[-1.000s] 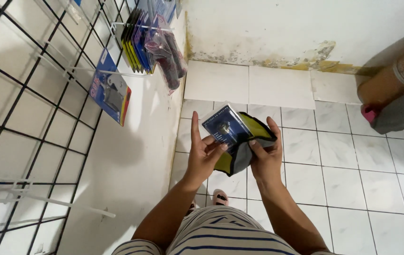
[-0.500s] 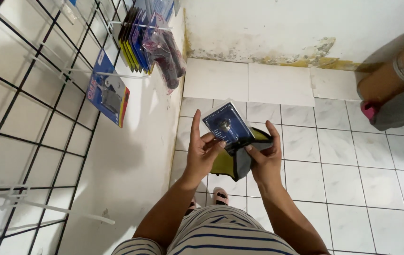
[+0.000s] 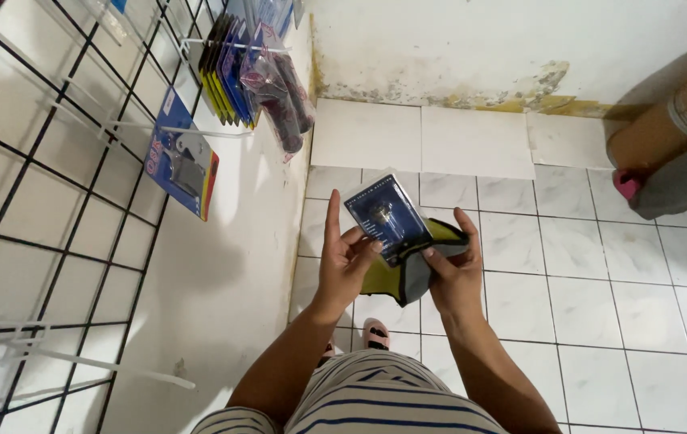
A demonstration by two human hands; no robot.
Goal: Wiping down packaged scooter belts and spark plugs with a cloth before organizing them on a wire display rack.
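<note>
grip: left hand [image 3: 345, 261] pinches dark blue blister pack [image 3: 386, 217]; right hand [image 3: 453, 269] clamps yellow-edged pack stack [image 3: 416, 269] beneath
location: chest height, over tiled floor [image 3: 600, 289]; wire grid rack [image 3: 54, 185] left

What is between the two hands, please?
In the head view, a stack of flat packets, dark blue one on top, lies between the left hand and right hand.

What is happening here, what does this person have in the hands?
A person stands on a white tiled floor beside a wire grid rack with hanging packets. The left hand and the right hand together hold a small stack of flat packets; the top one is dark blue.
</note>
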